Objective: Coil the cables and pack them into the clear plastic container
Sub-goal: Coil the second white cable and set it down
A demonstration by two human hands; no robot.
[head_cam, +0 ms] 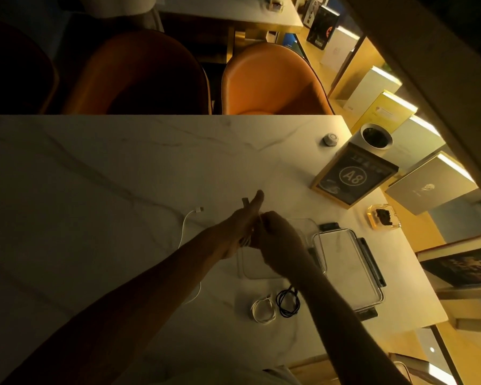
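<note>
A white cable [186,223] trails over the marble table, its plug lying at the far end. Turns of it are wound round my left hand [243,222], whose fingers are held straight and point away from me. My right hand [274,241] pinches the cable against the left palm. A coiled white cable [263,307] and a coiled black cable [288,301] lie side by side nearer to me. The clear plastic container [350,262] stands to the right, and its flat clear lid [247,266] lies on the table partly under my right hand.
A framed "A8" sign [354,176], a white cup [376,137], a small round white object [330,140] and an amber ashtray [382,216] sit at the table's right. Books line a shelf beyond the right edge. Orange chairs [272,81] stand behind the far edge.
</note>
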